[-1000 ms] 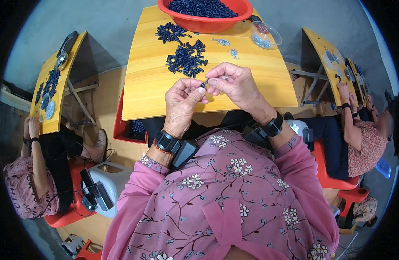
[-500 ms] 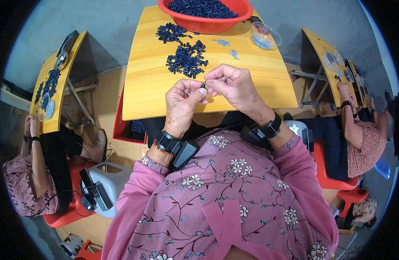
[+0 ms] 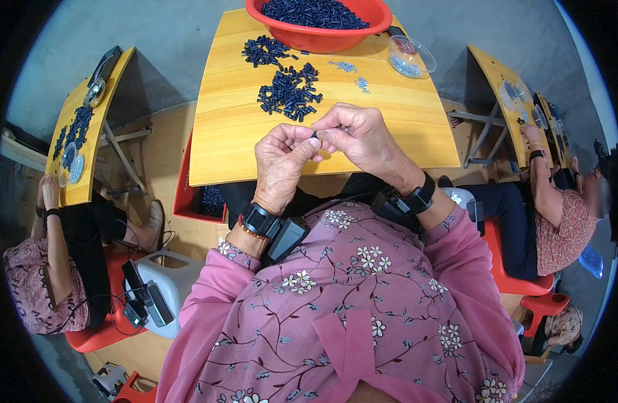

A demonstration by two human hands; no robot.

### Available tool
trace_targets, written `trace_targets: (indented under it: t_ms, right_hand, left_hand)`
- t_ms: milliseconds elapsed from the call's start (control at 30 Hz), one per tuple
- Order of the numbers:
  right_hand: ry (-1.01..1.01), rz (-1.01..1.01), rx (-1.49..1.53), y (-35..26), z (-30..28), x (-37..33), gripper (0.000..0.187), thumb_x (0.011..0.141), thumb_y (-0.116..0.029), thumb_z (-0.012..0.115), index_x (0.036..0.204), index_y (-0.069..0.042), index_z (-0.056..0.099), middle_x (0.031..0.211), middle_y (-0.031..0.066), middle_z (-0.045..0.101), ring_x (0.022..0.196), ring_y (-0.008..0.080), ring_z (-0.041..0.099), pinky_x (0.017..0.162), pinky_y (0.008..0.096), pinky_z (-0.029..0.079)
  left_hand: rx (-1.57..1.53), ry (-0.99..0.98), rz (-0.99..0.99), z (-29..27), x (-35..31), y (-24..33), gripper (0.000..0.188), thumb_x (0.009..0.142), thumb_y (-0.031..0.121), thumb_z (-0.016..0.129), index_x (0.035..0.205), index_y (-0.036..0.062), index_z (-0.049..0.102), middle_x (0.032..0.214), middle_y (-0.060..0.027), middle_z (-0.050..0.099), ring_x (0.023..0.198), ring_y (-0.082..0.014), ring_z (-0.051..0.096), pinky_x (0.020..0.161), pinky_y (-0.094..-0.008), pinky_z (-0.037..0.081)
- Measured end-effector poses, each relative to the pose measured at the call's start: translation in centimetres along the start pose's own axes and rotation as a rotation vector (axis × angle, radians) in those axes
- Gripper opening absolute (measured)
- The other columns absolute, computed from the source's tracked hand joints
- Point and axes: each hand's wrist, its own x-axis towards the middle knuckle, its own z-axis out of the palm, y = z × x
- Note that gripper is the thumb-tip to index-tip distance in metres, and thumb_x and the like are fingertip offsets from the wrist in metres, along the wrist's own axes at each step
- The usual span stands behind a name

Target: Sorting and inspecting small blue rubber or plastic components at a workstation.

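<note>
1. Small dark part (image 3: pixel 315 135): was pinched between the fingertips of both hands, above the near edge of the yellow wooden table (image 3: pixel 242 144), at centre.
2. Left hand (image 3: pixel 282 161): fingers were curled closed, thumb and forefinger tips clamped on the small dark part; a black wrist device and a red band sat at the wrist.
3. Right hand (image 3: pixel 359 138): fingers were bent inward, tips meeting the left hand's at the same part; a black strap sat at the wrist.
4. Left neighbour's table (image 3: pixel 74 134): stood at far left, bearing dark pieces; a seated person in patterned clothing was beside it.
5. Red bin (image 3: pixel 188 195): was below the table's left near corner, holding dark pieces.
6. Loose pile of dark pieces (image 3: pixel 289 94): lay on the table, beyond the hands.
7. Red basin (image 3: pixel 322 37): stood at the far edge, filled with dark pieces.
8. Clear bowl (image 3: pixel 409 57): stood just right of the basin, holding small pale bits.
9. Right neighbour's table (image 3: pixel 503 101): stood at far right, with another seated person.
</note>
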Motion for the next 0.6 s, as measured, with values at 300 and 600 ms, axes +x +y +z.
trace_targets:
  t_ms: [300,600]
  right_hand:
    - [-0.132,0.059,0.166,1.6,-0.7,-0.7,0.02,0.089,0.006,0.059,0.108,0.005,0.063,0.088,0.0044,0.065,0.076,0.0086,0.064,0.07,0.0215,0.053]
    - [-0.065,-0.07,-0.087,-0.2,-0.5,-1.0,0.037,0.081,0.0,0.07,0.115,0.006,0.058,0.09,0.007,0.062,0.072,0.011,0.064,0.064,0.026,0.053]
  left_hand:
    - [-0.063,0.015,-0.072,0.2,-0.2,-0.9,0.007,0.087,-0.006,0.063,0.091,-0.0032,0.058,0.086,-0.015,0.068,0.074,-0.0188,0.069,0.066,-0.0275,0.058]
    - [-0.324,-0.005,-0.182,-0.7,-0.2,-1.3,0.006,0.09,-0.001,0.061,0.096,-0.0015,0.061,0.09,-0.0104,0.068,0.078,-0.017,0.067,0.072,-0.0284,0.058]
